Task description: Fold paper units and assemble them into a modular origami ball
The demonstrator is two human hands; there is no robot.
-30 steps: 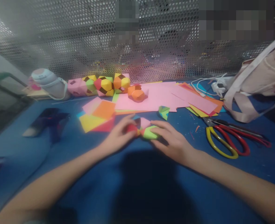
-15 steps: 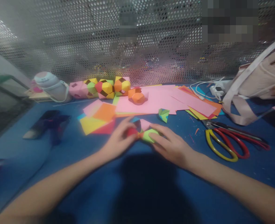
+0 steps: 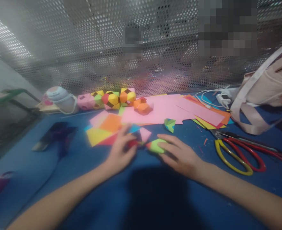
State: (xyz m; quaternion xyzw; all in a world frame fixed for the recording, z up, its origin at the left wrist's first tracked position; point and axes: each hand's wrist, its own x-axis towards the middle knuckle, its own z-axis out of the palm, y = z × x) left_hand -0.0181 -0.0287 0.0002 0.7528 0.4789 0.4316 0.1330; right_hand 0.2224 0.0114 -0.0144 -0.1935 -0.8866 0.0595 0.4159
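My left hand [image 3: 121, 150] is closed on a red folded paper piece [image 3: 132, 143], mostly hidden by its fingers. In my right hand [image 3: 180, 156] is a green folded paper piece [image 3: 156, 146] with a red tip, gripped between thumb and fingers. The two pieces come close at their points; blur hides whether they are joined. Just behind them are a pink paper part [image 3: 145, 134] and a blue one [image 3: 134, 128]. A small green and blue folded paper unit [image 3: 170, 125] lies beyond my right hand.
Coloured squares [image 3: 93, 135] lie left, pink sheets [image 3: 164, 108] behind. Folded paper balls [image 3: 111, 99] line the back beside a white bottle [image 3: 61, 99]; an orange paper model [image 3: 142, 106] sits nearby. Yellow-and-red-handled scissors [image 3: 234, 158] and a bag [image 3: 271, 83] are right. A dark object [image 3: 59, 134] lies left.
My hands have moved slightly apart, and the red and green pieces with them. More of the blue and pink paper shows between them. The whole view has shifted a little.
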